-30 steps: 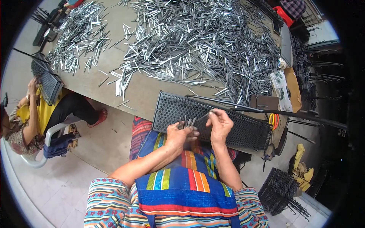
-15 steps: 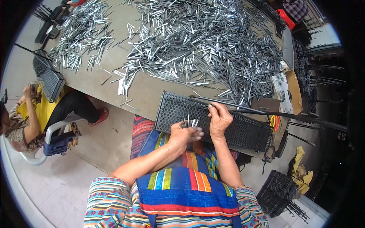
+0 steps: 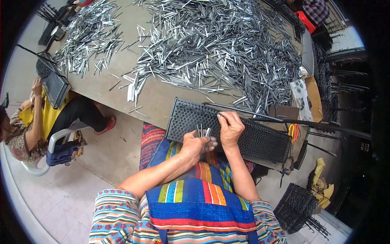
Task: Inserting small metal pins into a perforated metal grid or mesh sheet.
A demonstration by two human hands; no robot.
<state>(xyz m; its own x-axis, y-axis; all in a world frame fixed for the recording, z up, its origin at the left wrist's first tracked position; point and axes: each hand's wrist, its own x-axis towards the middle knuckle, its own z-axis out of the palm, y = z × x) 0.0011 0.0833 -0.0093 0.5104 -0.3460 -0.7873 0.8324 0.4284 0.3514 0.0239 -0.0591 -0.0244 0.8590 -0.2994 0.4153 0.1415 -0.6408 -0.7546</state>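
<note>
A black perforated tray (image 3: 260, 140) leans from my lap against the table's near edge. My left hand (image 3: 196, 144) is closed around a small bundle of thin metal pins (image 3: 202, 131) whose tips stick up above the fingers. My right hand (image 3: 230, 129) rests on the tray just right of the bundle, fingertips pinched at the tray's upper edge; whether a pin is between them I cannot tell. A long dark rod (image 3: 284, 120) lies along the tray's top edge.
A large heap of metal pins (image 3: 219, 44) covers the brown table (image 3: 156, 99), with a smaller heap (image 3: 87, 38) at far left. Another person (image 3: 38, 118) sits at left with a similar tray (image 3: 55, 87). Cardboard box (image 3: 313, 97) and black racks (image 3: 298, 207) at right.
My right hand has slid slightly right and up along the tray's upper edge. My left hand still grips the pin bundle in nearly the same place.
</note>
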